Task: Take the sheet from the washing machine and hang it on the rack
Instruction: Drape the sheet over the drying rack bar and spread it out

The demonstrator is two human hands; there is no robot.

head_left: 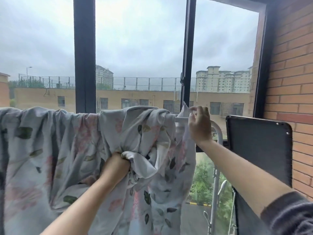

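A pale grey sheet [71, 141] printed with pink flowers and dark leaves hangs bunched over the white rack bar [181, 119], covering it from the left edge almost to its right end. My left hand [118, 164] is buried in the folds below the bar and grips a wad of the cloth. My right hand [199, 124] is raised at the bar's right end and pinches a corner of the sheet [185, 111] between thumb and fingertips. The washing machine is out of view.
A large window with dark frames [84, 55] stands right behind the rack. A black panel [259, 146] juts out at the right beside a brick wall [293, 82]. The rack's white upright tubes [215, 192] run down at the lower right.
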